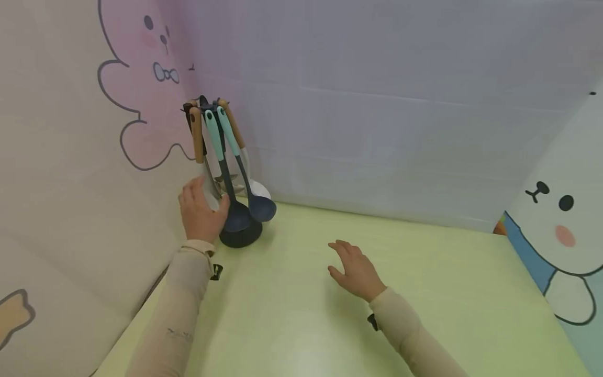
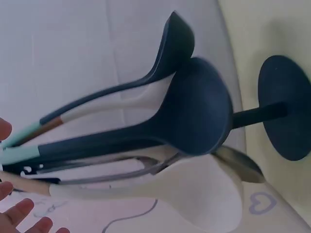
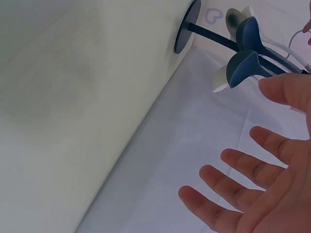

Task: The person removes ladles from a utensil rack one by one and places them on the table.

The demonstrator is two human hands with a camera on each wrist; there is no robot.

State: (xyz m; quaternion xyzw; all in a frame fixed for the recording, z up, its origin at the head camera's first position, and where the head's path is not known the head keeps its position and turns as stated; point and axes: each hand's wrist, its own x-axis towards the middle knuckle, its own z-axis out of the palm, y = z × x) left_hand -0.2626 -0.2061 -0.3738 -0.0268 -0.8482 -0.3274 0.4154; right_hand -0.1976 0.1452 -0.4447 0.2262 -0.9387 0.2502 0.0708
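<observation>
Nearest the head camera, has both forearms out in loose, cream-coloured fabric sleeves [image 1: 165, 319], above a smooth yellow-green tabletop [image 1: 282, 298]. Holds the left hand [image 1: 202, 212] with fingers spread, just beside a white-headed spoon with a tan, wood-look handle [image 1: 197, 139]. Shows, in the left wrist view, thumb and fingertips apart near that handle — no pinch visible, and cannot tell about contact. Holds the right hand [image 1: 357, 271] over the tabletop, fingers parted, thumb apart, gripping nothing.

Looks, as a judgement, like either getting ready to take a hanging utensil or having just let go; cannot tell which. Would call, in the first case, for closing left thumb and fingers on a single handle and easing upward without knocking its neighbours; in the second, for drawing back without brushing the stand.

Find the black, round-based utensil stand [image 1: 240, 240] in the far-left corner, before a pale lilac fabric backdrop [image 1: 377, 131]. Stands upright, long axis vertical, with handles gathered around the top. Bears the white-headed spoon handle up, head down, nearly vertical with a slight lean. Carries also a navy, deep-bowled ladle with a mint-green handle [image 1: 261, 208] — handle up, bowl down, slanting outward to the right at the bottom — and another navy, mint-handled utensil [image 1: 237, 217] just beside, steeper, head down.
</observation>
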